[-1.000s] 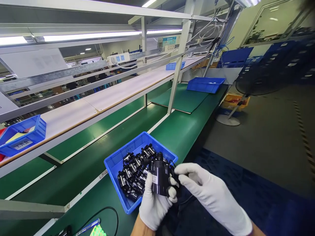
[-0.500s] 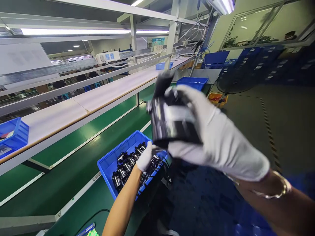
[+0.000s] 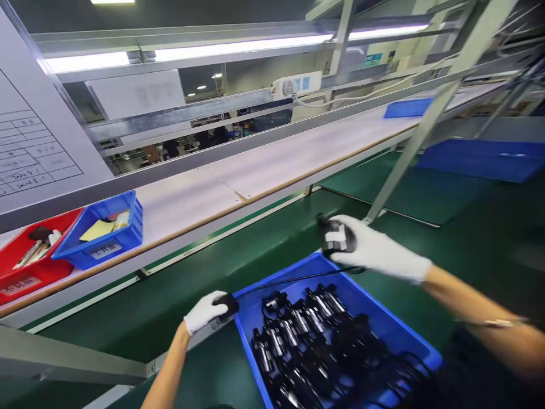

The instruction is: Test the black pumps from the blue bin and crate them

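My right hand, in a white glove, is closed around a black cylindrical device with a white label. It holds the device above the far rim of a blue bin. Off the bin's left corner is my gloved left hand, its fingers wrapped around a small black piece. A thin black cable stretches over the bin between the two hands. Inside the bin lie several similar black devices in rows, their dark cables bunched at the right.
Behind the green surface runs a pale raised shelf. On its left stand a red bin and a small blue bin with yellow paper. A slanted metal post rises at right, near a large blue tray.
The view has swung left. The device in my right hand has moved away from the camera, to beyond the bin. My left hand has left the bin's contents and sits outside its left corner.
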`<state>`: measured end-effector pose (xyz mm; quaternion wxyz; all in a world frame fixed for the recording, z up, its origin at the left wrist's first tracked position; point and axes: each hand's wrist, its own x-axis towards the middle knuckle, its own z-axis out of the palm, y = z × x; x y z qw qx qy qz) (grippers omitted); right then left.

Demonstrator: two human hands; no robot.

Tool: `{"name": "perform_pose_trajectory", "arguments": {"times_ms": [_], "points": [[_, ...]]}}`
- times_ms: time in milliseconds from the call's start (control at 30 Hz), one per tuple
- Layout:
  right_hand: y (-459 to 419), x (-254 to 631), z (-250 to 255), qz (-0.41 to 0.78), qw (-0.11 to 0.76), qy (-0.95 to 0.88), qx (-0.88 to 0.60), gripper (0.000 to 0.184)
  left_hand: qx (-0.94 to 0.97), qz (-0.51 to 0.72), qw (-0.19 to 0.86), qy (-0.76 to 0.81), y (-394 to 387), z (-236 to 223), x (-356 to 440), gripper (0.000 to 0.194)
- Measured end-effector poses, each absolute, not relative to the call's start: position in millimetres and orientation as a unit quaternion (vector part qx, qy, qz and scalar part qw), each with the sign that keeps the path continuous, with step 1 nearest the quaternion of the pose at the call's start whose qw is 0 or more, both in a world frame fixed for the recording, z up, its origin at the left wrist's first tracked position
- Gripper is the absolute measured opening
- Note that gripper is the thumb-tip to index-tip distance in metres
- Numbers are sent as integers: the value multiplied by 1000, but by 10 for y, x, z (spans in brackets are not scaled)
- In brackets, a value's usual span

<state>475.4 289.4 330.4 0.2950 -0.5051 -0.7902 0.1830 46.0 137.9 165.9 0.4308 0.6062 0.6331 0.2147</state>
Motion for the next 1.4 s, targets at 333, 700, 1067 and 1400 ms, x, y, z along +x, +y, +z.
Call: {"name": "perform_pose_trajectory", "arguments": {"times_ms": [333, 700, 1067, 1400], "points": [[3261, 1336, 1207, 225, 18, -894, -388, 42, 476, 146, 90, 863, 1447, 336, -765, 46], [3344, 1396, 1459, 299, -26, -888, -349, 33, 502, 334, 374, 705, 1333, 582, 1684, 50], [1978, 4477, 1495, 318, -47, -784, -531, 26, 480, 82, 342, 804, 2557, 388, 2360, 40], [1352, 3706, 1139, 413, -37, -731, -542, 30, 426, 220, 404, 779, 2351, 727, 2355, 36]]}}
